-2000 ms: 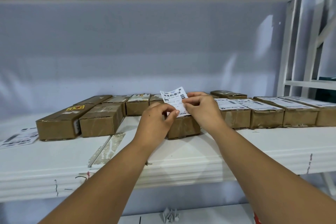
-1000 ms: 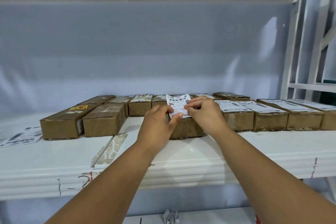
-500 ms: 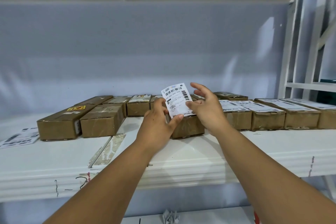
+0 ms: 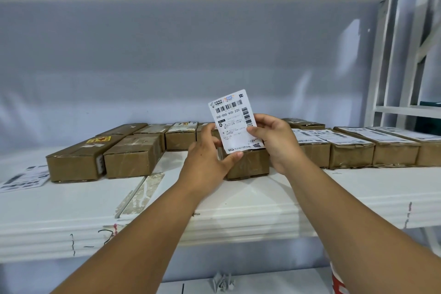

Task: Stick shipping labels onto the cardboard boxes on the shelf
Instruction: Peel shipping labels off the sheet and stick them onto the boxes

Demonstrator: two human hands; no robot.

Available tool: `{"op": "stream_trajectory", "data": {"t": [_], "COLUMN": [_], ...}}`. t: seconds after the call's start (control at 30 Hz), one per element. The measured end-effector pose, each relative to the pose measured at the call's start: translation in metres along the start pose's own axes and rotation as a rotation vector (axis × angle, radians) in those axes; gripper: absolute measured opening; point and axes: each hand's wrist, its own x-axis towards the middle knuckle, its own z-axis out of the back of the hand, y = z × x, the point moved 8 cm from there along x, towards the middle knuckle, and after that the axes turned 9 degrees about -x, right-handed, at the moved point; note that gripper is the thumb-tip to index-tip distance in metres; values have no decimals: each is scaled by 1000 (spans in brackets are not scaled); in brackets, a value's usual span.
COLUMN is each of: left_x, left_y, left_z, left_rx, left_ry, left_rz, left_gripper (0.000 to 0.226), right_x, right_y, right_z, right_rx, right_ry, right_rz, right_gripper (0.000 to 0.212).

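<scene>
**Holding a label up over a box**

Loose label sheets (image 4: 23,178) lie flat at the left edge of the shelf (image 4: 262,207). Beside them, two plain brown boxes (image 4: 78,160) sit side by side, pointing toward the back. A row of small boxes (image 4: 181,137) stands behind them, near the back edge. A thin paper strip (image 4: 140,194) lies flat close to the front edge.

In the middle, the left hand (image 4: 207,162) pinches the bottom of a white shipping label (image 4: 235,122). Its thumb is under the bottom edge and its fingers curl up behind the paper. The label stands almost upright, print facing the person, just above the middle box (image 4: 248,164). I cannot tell if the label touches the box.

The right hand (image 4: 276,141) grips the label's right side, thumb on the front and fingers curled behind.

Toward the right edge of the shelf, a row of labelled boxes (image 4: 350,150) sits close together, with white labels stuck on top.
</scene>
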Motion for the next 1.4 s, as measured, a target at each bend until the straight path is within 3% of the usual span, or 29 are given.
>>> {"op": "stream_trajectory", "data": {"t": [0.07,0.23,0.73,0.87,1.07,1.2,1.4], "left_x": [1,0,0,-1,-2,-2,-4], "left_y": [2,2,9,2,3,3,1], "left_z": [-2,-4,-7,-9,-9,-6,-8], "left_rx": [26,80,62,100,131,-4,0], "left_ry": [22,91,114,122,120,66,86], "left_rz": [23,96,117,90,76,78,70], "left_gripper": [78,48,58,56,62,88,98], "right_x": [-3,-5,-11,-10,-6,-8,-6], "right_y": [0,-1,7,1,-3,0,-7], "right_z": [-2,-9,-7,-2,10,2,2], "right_rx": [35,225,262,281,-32,-131,-328], "right_ry": [33,144,146,64,-128,-53,-84], "right_rz": [-12,-55,-34,-95,-66,-43,-61], "right_gripper": [25,17,12,14,18,27,31]}}
